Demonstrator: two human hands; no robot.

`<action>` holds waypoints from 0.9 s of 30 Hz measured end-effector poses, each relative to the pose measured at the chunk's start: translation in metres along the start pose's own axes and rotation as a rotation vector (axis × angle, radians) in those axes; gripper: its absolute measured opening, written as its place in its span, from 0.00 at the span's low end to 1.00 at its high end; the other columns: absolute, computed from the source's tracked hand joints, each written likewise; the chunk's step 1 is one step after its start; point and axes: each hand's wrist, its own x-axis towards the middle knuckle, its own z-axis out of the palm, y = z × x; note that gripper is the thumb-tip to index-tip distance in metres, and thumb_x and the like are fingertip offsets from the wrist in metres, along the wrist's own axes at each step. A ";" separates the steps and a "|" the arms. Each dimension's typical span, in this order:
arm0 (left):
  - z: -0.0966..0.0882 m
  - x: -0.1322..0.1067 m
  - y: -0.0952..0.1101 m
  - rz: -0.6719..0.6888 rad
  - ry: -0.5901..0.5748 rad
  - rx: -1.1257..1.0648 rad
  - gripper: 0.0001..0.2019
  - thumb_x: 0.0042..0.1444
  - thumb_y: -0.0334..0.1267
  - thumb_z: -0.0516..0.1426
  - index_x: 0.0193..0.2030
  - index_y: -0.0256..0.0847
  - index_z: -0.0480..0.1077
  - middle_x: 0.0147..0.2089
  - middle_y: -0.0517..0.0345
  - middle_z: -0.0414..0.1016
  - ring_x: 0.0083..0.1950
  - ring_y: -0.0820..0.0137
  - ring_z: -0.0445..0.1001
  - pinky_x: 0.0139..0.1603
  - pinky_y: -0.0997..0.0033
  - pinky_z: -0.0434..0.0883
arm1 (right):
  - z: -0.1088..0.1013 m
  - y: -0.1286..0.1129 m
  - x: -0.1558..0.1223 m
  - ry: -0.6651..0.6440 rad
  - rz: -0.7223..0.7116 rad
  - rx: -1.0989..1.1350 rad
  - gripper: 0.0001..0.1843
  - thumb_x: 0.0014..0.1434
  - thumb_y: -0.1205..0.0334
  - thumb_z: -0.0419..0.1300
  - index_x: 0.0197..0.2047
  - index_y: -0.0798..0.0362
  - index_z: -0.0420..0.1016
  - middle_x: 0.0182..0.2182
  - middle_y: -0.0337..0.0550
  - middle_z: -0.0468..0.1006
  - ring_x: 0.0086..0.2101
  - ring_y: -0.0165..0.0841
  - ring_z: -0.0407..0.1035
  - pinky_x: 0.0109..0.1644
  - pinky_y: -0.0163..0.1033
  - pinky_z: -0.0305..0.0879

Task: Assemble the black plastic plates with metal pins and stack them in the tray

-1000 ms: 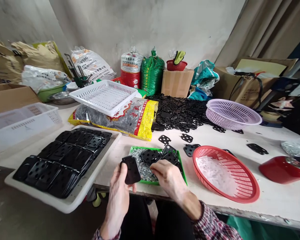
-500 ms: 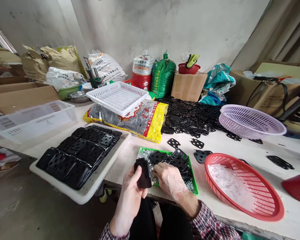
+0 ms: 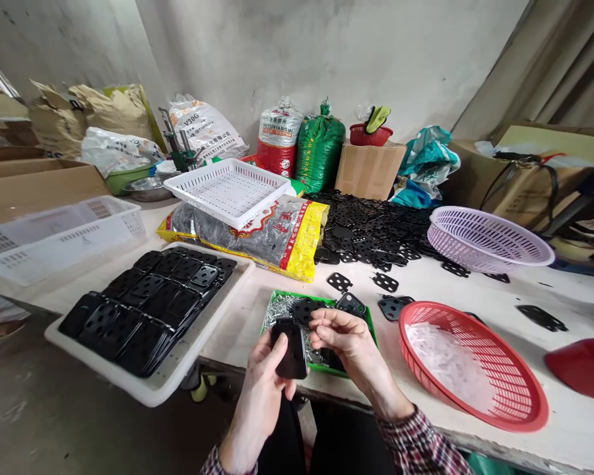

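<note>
My left hand [image 3: 261, 379] is closed round a smooth black plastic plate [image 3: 293, 357], held tilted above the table's front edge with the thumb on its face. Just right of it, my right hand [image 3: 354, 343] is raised with thumb and fingers pinched together. Whatever may be between those fingertips is too small to make out. Beneath both hands lies a shallow green tray [image 3: 372, 324]. It holds small shiny metal pins [image 3: 280, 307] and several black plates with holes [image 3: 351, 303], partly hidden by the hands.
On the left, a white tray [image 3: 153, 394] holds neat rows of stacked black plates. A red basket [image 3: 519, 369] with small clear plastic pieces stands on the right. Behind are a purple basket [image 3: 490, 241], a heap of loose black plates [image 3: 366, 231] and a white basket [image 3: 228, 191] on a bag.
My right hand has lifted out of the green tray and its pinched fingertips now show beside the held plate. The left hand still grips the plate. The view has shifted slightly.
</note>
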 end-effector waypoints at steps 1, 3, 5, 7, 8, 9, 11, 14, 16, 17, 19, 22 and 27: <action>0.001 0.000 -0.001 -0.004 -0.005 0.010 0.15 0.57 0.49 0.64 0.39 0.41 0.69 0.26 0.67 0.67 0.20 0.80 0.60 0.15 0.82 0.58 | 0.000 -0.001 -0.001 0.016 0.011 0.051 0.19 0.41 0.59 0.78 0.37 0.54 0.83 0.30 0.40 0.82 0.26 0.28 0.75 0.36 0.34 0.72; 0.004 -0.001 -0.004 -0.018 -0.019 0.035 0.15 0.58 0.50 0.63 0.39 0.41 0.69 0.26 0.67 0.67 0.20 0.80 0.60 0.15 0.82 0.58 | 0.001 -0.002 -0.003 0.048 0.017 0.120 0.18 0.39 0.60 0.79 0.34 0.54 0.83 0.28 0.39 0.81 0.25 0.27 0.74 0.33 0.33 0.71; 0.005 -0.003 -0.008 -0.027 -0.032 0.066 0.15 0.57 0.51 0.63 0.40 0.41 0.70 0.26 0.67 0.67 0.19 0.80 0.60 0.15 0.82 0.57 | 0.001 -0.002 -0.004 0.065 -0.001 0.154 0.15 0.40 0.59 0.78 0.30 0.54 0.81 0.26 0.38 0.80 0.23 0.26 0.71 0.30 0.32 0.69; 0.007 -0.004 -0.014 -0.018 -0.037 0.091 0.16 0.57 0.51 0.63 0.42 0.42 0.71 0.28 0.66 0.68 0.19 0.80 0.61 0.14 0.81 0.57 | 0.001 -0.001 -0.004 0.073 -0.026 0.155 0.14 0.40 0.58 0.78 0.27 0.55 0.80 0.26 0.39 0.79 0.22 0.26 0.68 0.28 0.32 0.67; 0.007 -0.004 -0.016 -0.010 -0.037 0.104 0.16 0.57 0.51 0.63 0.42 0.42 0.71 0.28 0.66 0.68 0.18 0.80 0.61 0.14 0.81 0.57 | 0.001 -0.001 -0.004 0.083 -0.046 0.143 0.14 0.41 0.57 0.77 0.26 0.55 0.80 0.26 0.39 0.78 0.23 0.26 0.67 0.28 0.32 0.66; 0.009 -0.005 -0.018 -0.004 -0.039 0.115 0.15 0.58 0.51 0.62 0.42 0.43 0.71 0.29 0.66 0.68 0.18 0.81 0.61 0.14 0.81 0.57 | 0.001 0.000 -0.004 0.097 -0.071 0.126 0.14 0.41 0.57 0.77 0.26 0.55 0.80 0.26 0.39 0.78 0.23 0.26 0.66 0.28 0.32 0.65; 0.012 -0.004 -0.021 0.003 -0.051 0.132 0.14 0.60 0.51 0.61 0.43 0.43 0.71 0.28 0.66 0.67 0.19 0.80 0.61 0.14 0.81 0.57 | 0.001 0.002 -0.005 0.130 -0.128 0.082 0.13 0.43 0.56 0.76 0.26 0.55 0.80 0.26 0.38 0.76 0.24 0.26 0.64 0.29 0.32 0.63; 0.020 -0.003 -0.021 -0.003 -0.081 0.112 0.14 0.59 0.49 0.61 0.46 0.43 0.71 0.30 0.63 0.68 0.22 0.77 0.64 0.15 0.80 0.62 | 0.001 0.005 -0.007 0.184 -0.205 0.019 0.13 0.45 0.55 0.74 0.26 0.54 0.79 0.25 0.37 0.74 0.26 0.28 0.63 0.32 0.33 0.63; 0.025 -0.003 -0.021 -0.009 -0.115 0.082 0.16 0.58 0.47 0.62 0.49 0.43 0.72 0.34 0.60 0.70 0.25 0.75 0.66 0.17 0.78 0.66 | 0.000 0.007 -0.009 0.219 -0.246 -0.028 0.12 0.47 0.55 0.73 0.27 0.53 0.79 0.26 0.37 0.74 0.28 0.29 0.64 0.33 0.34 0.63; 0.027 -0.003 -0.021 -0.009 -0.130 0.074 0.16 0.58 0.46 0.63 0.49 0.43 0.72 0.36 0.58 0.71 0.27 0.74 0.67 0.17 0.77 0.68 | -0.001 0.007 -0.010 0.230 -0.265 -0.061 0.12 0.48 0.55 0.73 0.27 0.53 0.79 0.26 0.37 0.74 0.28 0.29 0.64 0.34 0.34 0.63; 0.028 -0.002 -0.021 -0.006 -0.138 0.072 0.15 0.58 0.46 0.62 0.49 0.43 0.73 0.37 0.57 0.71 0.28 0.72 0.68 0.17 0.76 0.69 | -0.003 0.006 -0.013 0.240 -0.287 -0.147 0.11 0.49 0.55 0.72 0.28 0.52 0.80 0.26 0.37 0.76 0.29 0.30 0.66 0.35 0.34 0.65; 0.027 -0.002 -0.023 0.002 -0.112 0.086 0.14 0.57 0.46 0.63 0.47 0.43 0.73 0.38 0.56 0.72 0.31 0.70 0.69 0.17 0.76 0.69 | -0.006 0.000 -0.018 0.246 -0.298 -0.287 0.10 0.48 0.54 0.72 0.29 0.52 0.82 0.28 0.40 0.80 0.31 0.33 0.70 0.38 0.37 0.69; 0.027 -0.002 -0.023 0.007 -0.127 0.076 0.14 0.57 0.45 0.63 0.48 0.44 0.74 0.38 0.56 0.72 0.29 0.71 0.68 0.17 0.76 0.69 | -0.007 -0.009 -0.024 0.278 -0.354 -0.383 0.10 0.49 0.55 0.70 0.33 0.51 0.84 0.31 0.43 0.83 0.34 0.37 0.75 0.40 0.40 0.73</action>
